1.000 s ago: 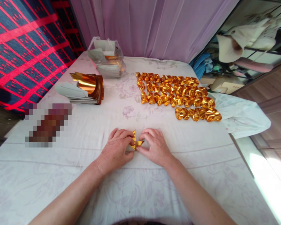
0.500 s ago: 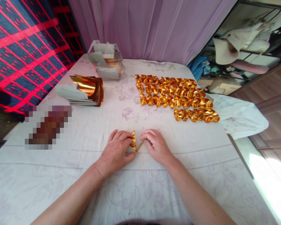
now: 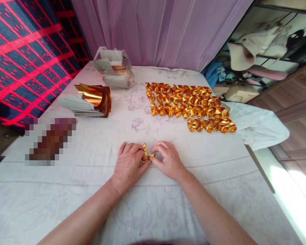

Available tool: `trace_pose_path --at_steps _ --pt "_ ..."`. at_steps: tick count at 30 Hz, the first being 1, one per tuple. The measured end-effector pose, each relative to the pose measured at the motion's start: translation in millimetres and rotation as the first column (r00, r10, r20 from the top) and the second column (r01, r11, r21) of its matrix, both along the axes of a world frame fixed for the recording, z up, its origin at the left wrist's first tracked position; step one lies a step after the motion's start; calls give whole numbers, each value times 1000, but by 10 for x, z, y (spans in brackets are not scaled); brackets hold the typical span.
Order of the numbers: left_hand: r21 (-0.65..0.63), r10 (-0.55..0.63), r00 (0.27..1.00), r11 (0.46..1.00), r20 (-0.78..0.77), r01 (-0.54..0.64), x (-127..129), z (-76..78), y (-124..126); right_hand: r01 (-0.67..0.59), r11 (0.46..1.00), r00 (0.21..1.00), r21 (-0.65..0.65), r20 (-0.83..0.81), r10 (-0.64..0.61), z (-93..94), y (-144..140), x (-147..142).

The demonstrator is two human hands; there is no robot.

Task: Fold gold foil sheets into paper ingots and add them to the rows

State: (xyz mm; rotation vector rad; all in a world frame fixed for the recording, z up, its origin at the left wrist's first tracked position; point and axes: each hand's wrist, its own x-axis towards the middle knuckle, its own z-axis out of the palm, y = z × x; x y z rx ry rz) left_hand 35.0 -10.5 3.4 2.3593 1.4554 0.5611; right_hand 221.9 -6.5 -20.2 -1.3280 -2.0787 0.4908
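Observation:
A small piece of folded gold foil paper (image 3: 144, 153) lies between my two hands on the cloth-covered table. My left hand (image 3: 130, 159) holds its left side, with the thumb along the near edge and the fingers curled over it. On the other side, my right hand (image 3: 167, 157) pinches a narrow folded strip of the same paper between thumb and fingers. Beyond my hands, to the right, sit several rows of folded gold foil pieces (image 3: 182, 109). Part of the paper is hidden under my left fingers.
A bent stack of gold foil sheets (image 3: 102, 100) stands at the left, with a clear plastic bag (image 3: 126, 61) of more sheets behind it. A blurred-out dark item (image 3: 52, 141) lies at the far left. A white plastic bag (image 3: 262, 124) hangs at the table's right edge.
The folded strip in my right hand has swung down from a slant to nearly level. My left thumb has moved in closer to it. The whole view has shifted slightly.

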Motion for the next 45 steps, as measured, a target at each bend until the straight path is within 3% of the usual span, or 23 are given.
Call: trace_pose_path --at_steps 13,20,30,37,45 --pt "8 -15 999 1000 -34 15 -18 -9 -8 -31 999 999 41 -38 33 -72 35 33" --pt "-13 -75 997 997 -26 74 -123 -39 38 141 978 990 157 -40 -136 -96 28 59" --pt "-73 -186 979 981 -84 180 -294 -23 157 82 993 993 84 76 -88 -66 59 99" --pt "37 -308 943 948 -129 315 -404 -80 231 -16 1000 997 5 73 16 -13 43 99" --pt "185 -289 938 928 -193 324 -396 -42 237 -64 997 997 -49 27 66 34 51 128"
